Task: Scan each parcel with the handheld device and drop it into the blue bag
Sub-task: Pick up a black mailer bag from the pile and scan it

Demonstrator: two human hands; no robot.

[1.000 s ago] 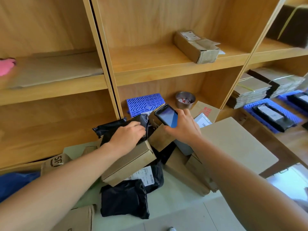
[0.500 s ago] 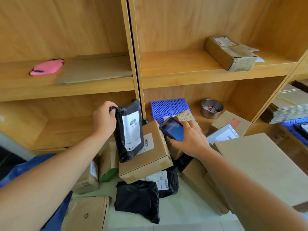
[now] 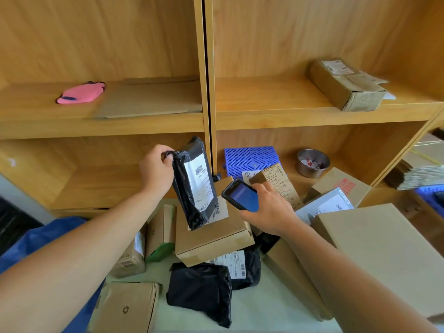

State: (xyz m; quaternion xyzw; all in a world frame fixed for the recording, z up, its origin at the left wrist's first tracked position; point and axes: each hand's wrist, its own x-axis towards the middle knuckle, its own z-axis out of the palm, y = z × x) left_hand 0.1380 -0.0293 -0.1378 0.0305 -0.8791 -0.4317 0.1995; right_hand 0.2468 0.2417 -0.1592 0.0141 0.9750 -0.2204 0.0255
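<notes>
My left hand [image 3: 156, 171] grips the top edge of a black plastic parcel [image 3: 186, 200] and holds it upright above the pile, its white barcode label turned toward the right. My right hand [image 3: 269, 210] holds the dark handheld scanner [image 3: 241, 195] with its blue screen up, a short gap to the right of that label. Part of the blue bag [image 3: 36, 239] shows at the lower left, behind my left forearm.
Cardboard boxes [image 3: 211, 236] and black mailers [image 3: 201, 292] lie heaped on the pale surface below. A large flat box [image 3: 384, 251] sits right. The wooden shelf holds a taped box [image 3: 346, 85], a pink item [image 3: 81, 93], a blue grid crate [image 3: 249, 159] and a metal bowl [image 3: 312, 163].
My left hand lifted the black parcel out of the pile and raised it upright. My right hand brought the scanner beside its label. The view swung left.
</notes>
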